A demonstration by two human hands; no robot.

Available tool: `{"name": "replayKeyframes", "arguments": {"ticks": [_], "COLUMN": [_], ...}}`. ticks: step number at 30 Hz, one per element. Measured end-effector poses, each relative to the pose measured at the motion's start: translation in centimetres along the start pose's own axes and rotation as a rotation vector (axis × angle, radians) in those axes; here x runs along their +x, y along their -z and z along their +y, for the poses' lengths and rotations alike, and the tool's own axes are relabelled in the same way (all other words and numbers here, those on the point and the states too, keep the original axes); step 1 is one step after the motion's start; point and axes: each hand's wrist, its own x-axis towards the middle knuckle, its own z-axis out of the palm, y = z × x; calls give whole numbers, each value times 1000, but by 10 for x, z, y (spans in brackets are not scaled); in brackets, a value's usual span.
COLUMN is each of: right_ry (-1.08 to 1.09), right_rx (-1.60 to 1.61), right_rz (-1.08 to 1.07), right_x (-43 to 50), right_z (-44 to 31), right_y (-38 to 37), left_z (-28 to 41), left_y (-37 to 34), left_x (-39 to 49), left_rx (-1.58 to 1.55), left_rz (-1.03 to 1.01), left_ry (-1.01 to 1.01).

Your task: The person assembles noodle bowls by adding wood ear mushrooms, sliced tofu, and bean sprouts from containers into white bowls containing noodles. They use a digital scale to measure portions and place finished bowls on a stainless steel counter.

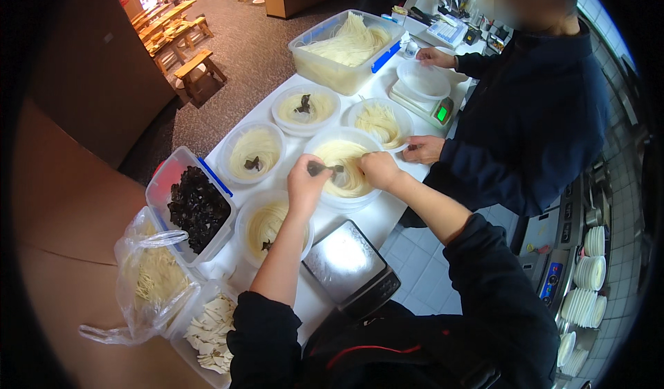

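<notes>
My left hand (307,181) pinches dark pieces of wood ear fungus (317,168) over a round plastic bowl (347,202) of pale thin noodles (340,153). At that bowl's right side is my right hand (381,170), its fingers curled down by the noodles; whether they grip anything is hidden. Three more noodle bowls, a far one (306,127), a left one (251,176) and a near one (246,251), each have dark fungus on the noodles. Beside them, a clear plastic tub (179,155) holds a heap of black wood ear fungus (197,207).
A co-worker's hand (426,149) touches another noodle bowl (381,122); their other hand (436,57) holds an empty bowl (423,80) over a lit scale (425,108). Nearby are a large noodle bin (332,72), a black scale (345,262), a plastic bag (161,269) and a tub of pale slices (207,332).
</notes>
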Motion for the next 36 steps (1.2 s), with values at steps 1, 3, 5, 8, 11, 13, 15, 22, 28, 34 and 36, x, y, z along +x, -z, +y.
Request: {"name": "replayKeyframes", "arguments": {"ticks": [1,3,5,8,11,13,15,22,28,34,36], "right_ry": [-8,-29,-64,-56,8,0,-47,-78,215,678,975], "right_rx": [-1,33,98,380,610,678,834,1373,1373,862,885], "right_rz": [0,14,35,196,200,160,96,-132,-268,181,-68], "right_x": [0,-1,-3,1,9,14,19,43,105,115,69], "right_z": [1,2,4,4,-2,-5,-10,-58,-161,-296,-336], "right_y": [0,3,10,22,26,26,25,28,26,30,13], "left_z": [-2,-4,-5,-4,-3,-6,-12,-40,-40,-30,-32], "left_y": [-3,-8,-11,-10,1,28,72,213,252,273,275], "left_x": [1,2,1,-2,-7,-13,-19,-37,-141,-279,-309], "left_rx": [29,51,70,-17,-124,-171,-26,508,486,351,309], "left_rz": [-8,-38,-23,-10,64,130,233,423,583,785,842], "left_ry": [14,73,45,73,89,113,106,54,-43,256,299]}}
